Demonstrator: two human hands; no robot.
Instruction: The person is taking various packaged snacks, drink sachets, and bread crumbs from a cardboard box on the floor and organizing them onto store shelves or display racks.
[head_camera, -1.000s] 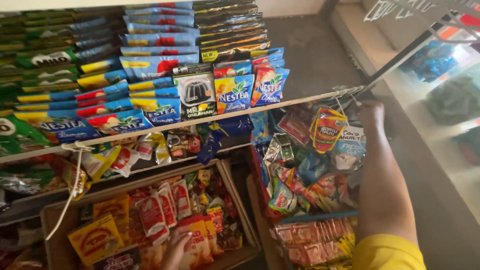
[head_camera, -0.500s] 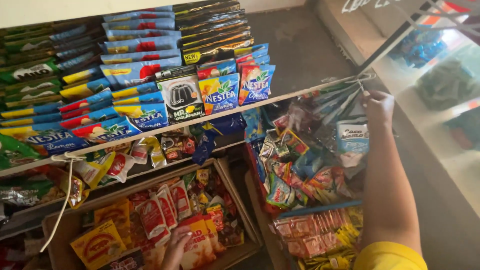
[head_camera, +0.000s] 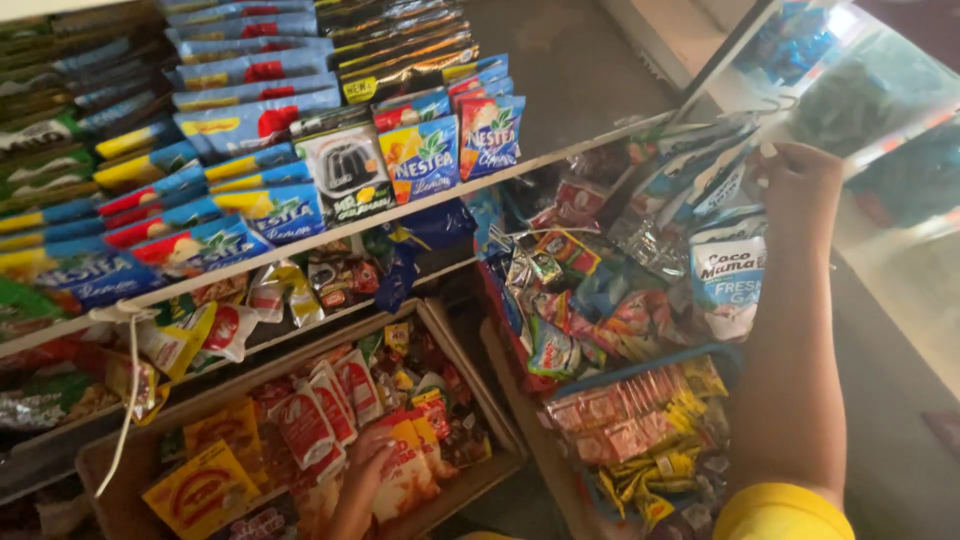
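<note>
A strip of blue-and-white sachets (head_camera: 727, 272) is held up at its top end by the right hand (head_camera: 800, 185), right by the wire hook at the end of the shelf rail. The strip hangs down loosely, slightly tilted, with its printed fronts shown to the camera. Down below, an orange-and-white packet (head_camera: 408, 470) lying flat in the cardboard box (head_camera: 468, 372) is touched by the left hand (head_camera: 362, 470).

Two hands, one cardboard box (head_camera: 455, 350) of sachets, one white cord (head_camera: 128, 385), one blue-and-white coconut sachet (head_camera: 728, 275).
</note>
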